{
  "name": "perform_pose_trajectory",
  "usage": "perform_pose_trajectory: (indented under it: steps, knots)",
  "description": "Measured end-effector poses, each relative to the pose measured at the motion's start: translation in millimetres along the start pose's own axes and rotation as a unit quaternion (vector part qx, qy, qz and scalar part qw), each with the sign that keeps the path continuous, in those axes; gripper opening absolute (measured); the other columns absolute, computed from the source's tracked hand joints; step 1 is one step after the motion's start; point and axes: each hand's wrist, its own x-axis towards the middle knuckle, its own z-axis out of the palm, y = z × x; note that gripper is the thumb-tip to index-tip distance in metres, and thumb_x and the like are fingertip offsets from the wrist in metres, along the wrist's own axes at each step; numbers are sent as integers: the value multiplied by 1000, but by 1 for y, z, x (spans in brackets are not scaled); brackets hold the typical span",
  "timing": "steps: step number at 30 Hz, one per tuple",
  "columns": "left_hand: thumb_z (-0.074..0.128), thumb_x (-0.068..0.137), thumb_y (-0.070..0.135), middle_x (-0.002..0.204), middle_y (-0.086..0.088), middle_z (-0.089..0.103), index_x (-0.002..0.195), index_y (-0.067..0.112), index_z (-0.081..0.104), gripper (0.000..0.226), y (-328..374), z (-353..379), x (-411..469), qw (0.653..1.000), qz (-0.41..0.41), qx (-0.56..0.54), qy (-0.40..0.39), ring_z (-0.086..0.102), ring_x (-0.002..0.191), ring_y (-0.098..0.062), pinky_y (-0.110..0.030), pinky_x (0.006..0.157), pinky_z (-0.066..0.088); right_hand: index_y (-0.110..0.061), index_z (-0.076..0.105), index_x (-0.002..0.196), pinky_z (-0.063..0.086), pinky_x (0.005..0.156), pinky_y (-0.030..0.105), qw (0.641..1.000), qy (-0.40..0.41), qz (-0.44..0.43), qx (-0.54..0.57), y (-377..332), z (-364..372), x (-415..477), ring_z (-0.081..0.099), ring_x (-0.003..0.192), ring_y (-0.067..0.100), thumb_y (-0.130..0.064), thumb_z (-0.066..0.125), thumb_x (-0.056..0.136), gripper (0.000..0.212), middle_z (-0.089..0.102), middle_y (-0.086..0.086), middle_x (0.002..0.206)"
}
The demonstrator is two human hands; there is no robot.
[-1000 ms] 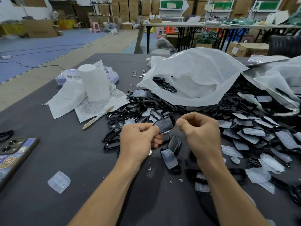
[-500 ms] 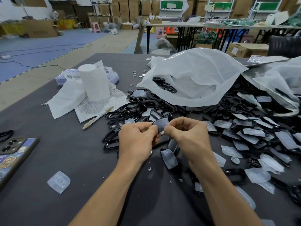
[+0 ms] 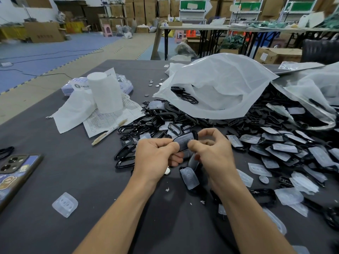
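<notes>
Clearly light and stiff, the black key-fob shell (image 3: 185,142) is pinched at opposite ends by left hand (image 3: 156,156) and right hand (image 3: 212,153); its translucent pad looks soft.

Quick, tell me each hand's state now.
Left hand: pinches one end of the black key case.
Right hand: pinches its other end.

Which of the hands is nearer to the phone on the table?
Left. The left hand grips a black part well right of the phone; the right hand pinches the same part from its far side, even farther.
</notes>
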Motion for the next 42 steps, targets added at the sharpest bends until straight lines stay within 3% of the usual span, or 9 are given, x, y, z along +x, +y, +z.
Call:
perform_pose_trajectory:
  steps: [2, 4, 14, 19, 22, 27, 34, 39, 42]
  knots:
    - [67, 91, -4, 63, -15, 73, 76, 4, 79, 20, 0, 1, -1, 1000, -3, 8, -6, 68, 51, -18, -22, 49, 53, -23, 70, 85, 48, 53, 27, 996, -62, 19, 65, -1, -2, 2, 55, 54, 13, -2, 73, 82, 22, 64, -3, 63]
    - [67, 91, -3, 64, -15, 73, 73, 6, 80, 24, -1, 1, -1, 1000, -2, 18, -9, 68, 53, -19, -24, 50, 53, -23, 75, 74, 45, 49, 22, 994, -86, 7, 64, 0, -3, 2, 53, 52, 11, -1, 71, 84, 24, 63, -3, 61]
    - [67, 89, -5, 64, -12, 73, 78, 25, 83, 35, 0, 1, -4, 999, 9, 30, -21, 65, 53, -20, -25, 52, 53, -20, 73, 72, 49, 51, 27, 999, -30, -29, 19, 8, 1, 6, 57, 51, 14, -16, 77, 83, 13, 68, -1, 60]
    - [67, 94, 1, 64, -11, 73, 91, 13, 82, 19, 1, 1, -4, 999, 14, 23, -30, 67, 53, -19, -25, 52, 53, -24, 73, 70, 58, 65, 46, 999, -22, -26, 39, 7, 3, 7, 63, 58, 24, -29, 76, 69, 6, 72, 5, 66]
    - [65, 93, -4, 62, -12, 72, 88, 12, 83, 25, 1, 1, -4, 999, 12, 18, -31, 64, 51, -18, -25, 50, 53, -22, 74, 69, 53, 59, 39, 998, -25, -26, 42, 7, 3, 6, 59, 54, 22, -28, 77, 67, 6, 71, 5, 63]
    - [63, 91, -8, 61, -13, 71, 80, 13, 84, 31, 0, 1, -3, 999, 6, 18, -37, 64, 49, -18, -24, 48, 53, -17, 72, 70, 54, 67, 43, 999, -26, -18, 38, 9, 3, 6, 61, 59, 21, -27, 75, 66, 11, 70, 3, 64]
    - [64, 94, -2, 70, -10, 76, 82, 31, 85, 41, -2, 1, -3, 997, 18, 20, -66, 68, 57, -15, -21, 55, 54, -21, 73, 70, 54, 68, 42, 998, -41, -44, 35, 7, 2, 5, 65, 64, 18, -25, 71, 72, 5, 70, 0, 66]
    - [64, 94, 3, 77, -11, 78, 86, 24, 85, 31, -1, 2, -4, 997, -11, -4, -80, 70, 61, -16, -23, 58, 55, -21, 73, 70, 57, 72, 47, 997, -41, -48, 37, 5, -1, 6, 64, 67, 20, -25, 71, 72, 5, 68, 0, 67]
    - [70, 94, 13, 78, -8, 78, 80, 18, 85, 21, -2, 2, -2, 999, -15, -8, -47, 73, 63, -18, -25, 59, 56, -20, 73, 70, 51, 64, 38, 997, -54, -57, 20, 6, 0, 5, 66, 63, 18, -23, 71, 73, 4, 71, 0, 66]
